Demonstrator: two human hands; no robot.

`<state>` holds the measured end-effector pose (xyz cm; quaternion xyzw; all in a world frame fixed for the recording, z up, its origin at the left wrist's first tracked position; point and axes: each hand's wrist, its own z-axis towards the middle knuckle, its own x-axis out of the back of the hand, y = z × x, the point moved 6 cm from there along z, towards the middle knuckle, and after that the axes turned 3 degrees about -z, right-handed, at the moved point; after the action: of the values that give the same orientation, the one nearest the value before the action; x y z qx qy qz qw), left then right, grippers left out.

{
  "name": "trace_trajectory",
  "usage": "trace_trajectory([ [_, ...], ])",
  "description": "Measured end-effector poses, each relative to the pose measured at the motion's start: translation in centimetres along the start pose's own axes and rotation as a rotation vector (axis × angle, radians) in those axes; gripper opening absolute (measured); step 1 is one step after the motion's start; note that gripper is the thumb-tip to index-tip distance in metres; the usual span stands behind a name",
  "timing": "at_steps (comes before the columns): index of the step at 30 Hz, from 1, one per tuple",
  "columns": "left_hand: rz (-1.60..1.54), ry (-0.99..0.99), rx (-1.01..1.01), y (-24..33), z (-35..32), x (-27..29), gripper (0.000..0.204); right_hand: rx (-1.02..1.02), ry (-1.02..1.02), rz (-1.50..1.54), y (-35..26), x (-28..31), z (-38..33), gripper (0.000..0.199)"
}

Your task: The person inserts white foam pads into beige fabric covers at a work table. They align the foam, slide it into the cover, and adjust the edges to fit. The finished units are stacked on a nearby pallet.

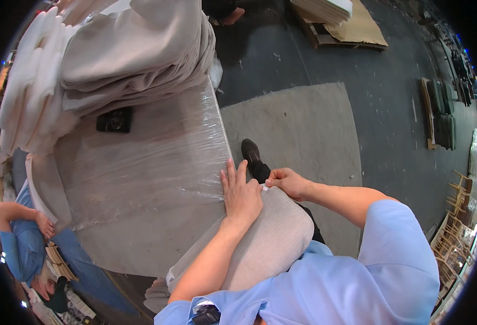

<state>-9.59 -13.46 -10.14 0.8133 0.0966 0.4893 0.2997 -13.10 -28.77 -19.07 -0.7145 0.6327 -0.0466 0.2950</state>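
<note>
A light grey fabric cushion cover rests against my front, its upper corner raised beside the table edge. My right hand pinches that corner, where a small white bit shows between the hands. My left hand lies beside the same corner, fingers stretched and spread over the table edge. Its thumb side is close to the white bit; whether it presses on it I cannot tell. The table is wrapped in clear plastic film on its upper part.
A stack of grey fabric covers and white padding stands at the table's far end, near a small black object. At left another person's arm holds a grey piece. Cardboard on a pallet lies far right.
</note>
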Motion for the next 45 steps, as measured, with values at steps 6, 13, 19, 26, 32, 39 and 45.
trace_trajectory([
  [6,0.0,-0.023,0.038,-0.9,0.7,-1.0,0.025,-0.1,0.006,0.088,1.1,-0.3,1.0,0.018],
  [13,0.052,-0.071,0.03,-1.5,1.1,-1.7,0.027,-0.229,-0.085,0.137,3.6,-0.8,2.1,0.016],
  [19,0.057,-0.104,0.035,-1.5,0.8,-1.8,0.023,-0.268,-0.192,0.408,5.5,-3.6,1.5,0.019],
  [26,-0.012,-0.188,-0.064,-2.0,0.0,0.1,0.016,-0.218,-0.191,0.677,8.2,-9.9,-3.8,0.021],
  [32,-0.653,-0.262,-0.019,1.4,-4.0,3.9,0.036,-0.035,0.188,0.63,9.6,-3.7,-1.9,0.033],
  [39,-0.544,-0.372,-0.049,3.0,-5.4,1.3,0.051,0.335,0.085,0.87,-0.1,-4.1,-4.3,0.085],
  [45,-0.553,-0.315,-0.062,2.6,-4.2,-0.1,0.049,0.263,-0.016,0.923,1.8,-4.7,-1.7,0.093],
])
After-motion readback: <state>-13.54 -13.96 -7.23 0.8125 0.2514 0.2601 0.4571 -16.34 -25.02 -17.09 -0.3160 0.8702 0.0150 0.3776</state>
